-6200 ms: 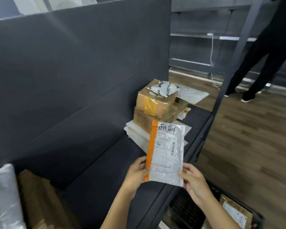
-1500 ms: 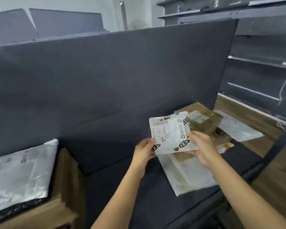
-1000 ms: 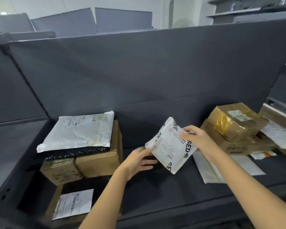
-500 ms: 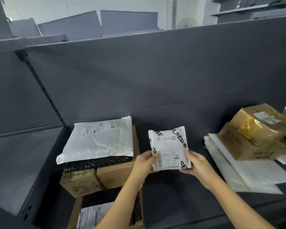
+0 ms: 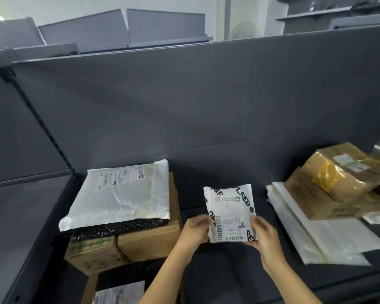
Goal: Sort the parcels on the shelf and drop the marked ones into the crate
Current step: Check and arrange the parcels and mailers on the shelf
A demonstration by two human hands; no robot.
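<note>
A small white parcel [image 5: 229,210] with black lettering and a barcode label stands upright above the dark shelf [image 5: 224,279], label facing me. My left hand [image 5: 195,230] grips its lower left edge and my right hand [image 5: 264,234] grips its lower right edge. To the left lies a large white mailer [image 5: 121,194] on top of a black bubble-wrap parcel [image 5: 119,228] and brown boxes [image 5: 149,240]. To the right, taped cardboard boxes [image 5: 336,178] sit on flat white mailers [image 5: 316,238]. No crate is in view.
The grey back panel [image 5: 206,102] of the shelf rises behind the parcels. A box with a white label [image 5: 119,292] lies at the bottom left, in front of the left stack. A slanted divider [image 5: 42,126] bounds the shelf bay on the left.
An orange-edged clear mailer was in my hands earlier; now both hands hold the white parcel. It was carried from the right stack toward the middle and turned upright. The view panned left.
</note>
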